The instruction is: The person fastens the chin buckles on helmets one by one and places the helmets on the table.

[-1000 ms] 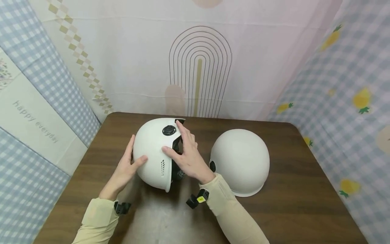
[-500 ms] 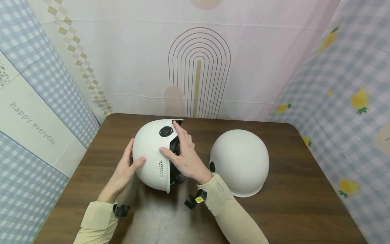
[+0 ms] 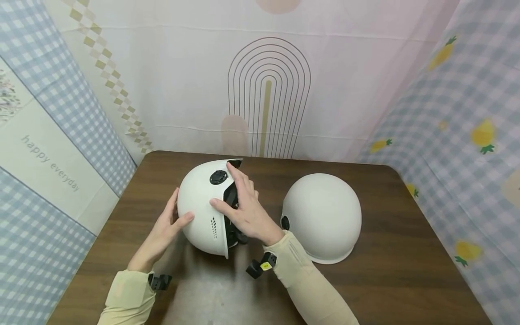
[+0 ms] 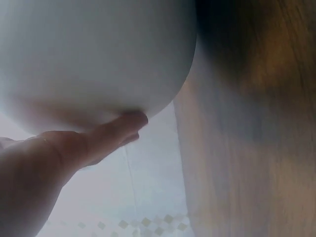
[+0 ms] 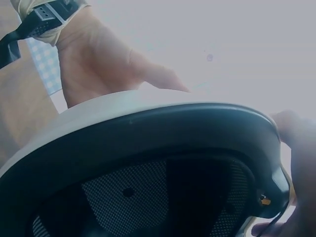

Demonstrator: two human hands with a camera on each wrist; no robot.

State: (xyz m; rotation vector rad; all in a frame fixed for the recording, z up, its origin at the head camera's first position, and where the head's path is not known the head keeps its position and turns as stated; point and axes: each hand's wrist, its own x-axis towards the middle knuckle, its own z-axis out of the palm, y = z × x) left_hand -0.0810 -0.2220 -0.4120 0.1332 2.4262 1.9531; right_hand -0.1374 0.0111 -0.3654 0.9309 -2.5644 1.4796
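Left hand (image 3: pixel 162 228): spread wide, holding the held helmet (image 3: pixel 199 194) at its crown end; thumb on the upper face of the white shell, fingers along the far-left curve.
Right hand (image 3: pixel 248 215): at the mouth end of the held helmet, bridging the rim in a wide grip; thumb on the shell, forefinger up beside the black edge piece (image 3: pixel 235 163).
Nearer hand: right to the mouth, left to the crown; the shell sits between the two.
Held helmet, lie: tipped on its side, crown to the left, mouth to the right; crown-to-mouth axis runs roughly left to right, from one hand to the other.
Key relation, my judgement: any turn of the mouth up or down hinges on that axis, with the right hand at the rim and the left backing the crown.
Dial (image 3: pixel 218 177): round, black, on the held helmet's upper face, just left of the right forefinger.
Vents (image 3: pixel 213 228): small dark slots below the right thumb, close to the rim.
Mesh lining (image 5: pixel 143 197): inside the held helmet's mouth, seen from the right wrist.
Footing: held helmet above the wooden table (image 3: pixel 386 234); underside hidden, so bearing on the wood or slightly raised, can't say.
Second helmet (image 3: pixel 322 216): white, dome up, right of the held helmet and apart from it, no hand on it.
Printed cloth (image 3: pixel 183 81): hangs beyond the held helmet, behind the table's far edge.
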